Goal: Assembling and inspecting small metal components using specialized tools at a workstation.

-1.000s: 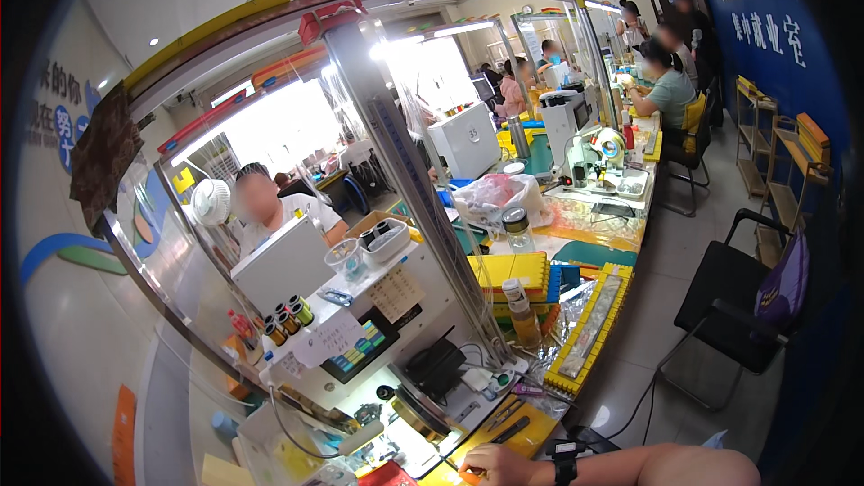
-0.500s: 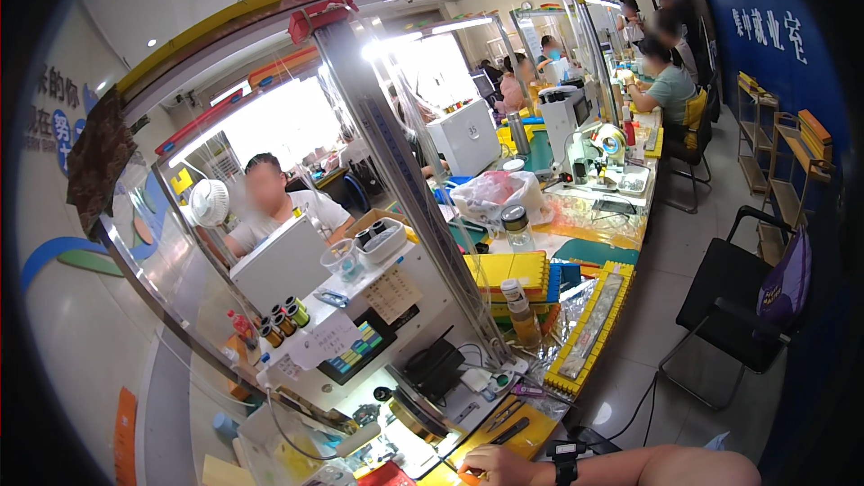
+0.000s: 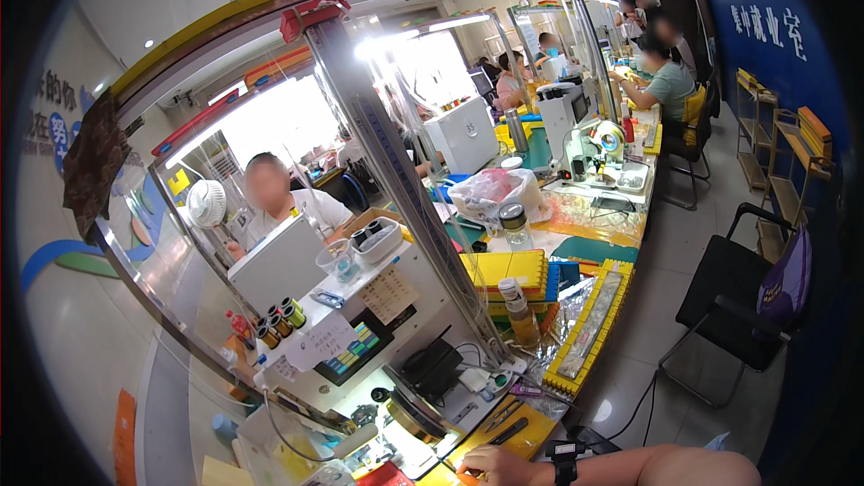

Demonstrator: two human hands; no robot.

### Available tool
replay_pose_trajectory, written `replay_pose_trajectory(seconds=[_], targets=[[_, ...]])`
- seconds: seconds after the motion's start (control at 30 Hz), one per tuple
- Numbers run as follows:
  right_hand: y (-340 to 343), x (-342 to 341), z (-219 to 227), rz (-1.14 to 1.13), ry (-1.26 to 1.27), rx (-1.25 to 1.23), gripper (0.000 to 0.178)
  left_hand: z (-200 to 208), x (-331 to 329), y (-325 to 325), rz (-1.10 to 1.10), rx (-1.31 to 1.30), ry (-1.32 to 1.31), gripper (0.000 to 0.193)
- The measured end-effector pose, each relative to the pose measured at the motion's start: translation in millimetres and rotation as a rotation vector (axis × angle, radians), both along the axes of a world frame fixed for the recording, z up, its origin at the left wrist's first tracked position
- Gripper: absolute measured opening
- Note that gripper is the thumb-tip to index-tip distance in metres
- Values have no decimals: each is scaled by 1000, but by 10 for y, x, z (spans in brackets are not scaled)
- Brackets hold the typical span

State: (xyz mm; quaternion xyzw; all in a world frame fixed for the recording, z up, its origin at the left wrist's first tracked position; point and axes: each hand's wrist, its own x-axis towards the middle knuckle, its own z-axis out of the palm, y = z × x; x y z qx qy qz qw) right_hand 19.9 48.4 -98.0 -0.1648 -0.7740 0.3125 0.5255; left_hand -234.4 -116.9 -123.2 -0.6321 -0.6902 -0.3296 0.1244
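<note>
Orange small object [image 3: 467,477], partly cut off by the lower edge, sits at the fingertips of the bare right hand [image 3: 498,465], toward eight o'clock from its knuckles. The fingers curl down over it and touch it; whether they are clamped on it I cannot tell. A black wrist strap with a box-shaped device [image 3: 564,461] circles the wrist at three o'clock.

Clock directions run from that hand. Toward one o'clock, just beside it, lies a yellow flat sheet [image 3: 533,428] bearing a dark slim tool [image 3: 510,432]. At nine o'clock is a red flat item [image 3: 387,475], and at ten a brightly lit, dark-and-brass round reel [image 3: 416,418]. Near twelve stands a clear bottle of amber liquid [image 3: 522,321]; toward one, a long yellow-rimmed tray [image 3: 589,333]. Well apart, a co-worker in a white shirt [image 3: 310,207] sits at eleven, and a black armchair [image 3: 720,301] holding a purple bag [image 3: 781,279] stands at two.
</note>
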Motion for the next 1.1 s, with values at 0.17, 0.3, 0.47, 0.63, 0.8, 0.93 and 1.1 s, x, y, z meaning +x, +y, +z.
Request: replay_pose_trajectory(seconds=[0.17, 0.3, 0.47, 0.63, 0.8, 0.93, 1.1], targets=[[21, -33, -10, 39, -18, -1, 4, -229, -129, -51, 5, 6, 64, 38], [31, -40, -34, 48, -24, -2, 4, -235, -128, -47, 17, 15, 58, 37], [31, -47, -33, 46, -15, 1, 4, -31, -12, -30, 14, 21, 55, 36], [30, -43, -28, 41, -20, 9, 4, 502, 353, 20, 33, -2, -94, 36], [20, -17, -17, 5, -24, 10, 3, 498, 342, 40, 24, -25, -58, 36], [17, -81, 19, 38, -25, 22, 3, -1004, -739, -32, 83, -419, 800, 36], [36, -17, -32, 2, -20, 11, 4, 473, 342, 60, 19, -37, -80, 37]])
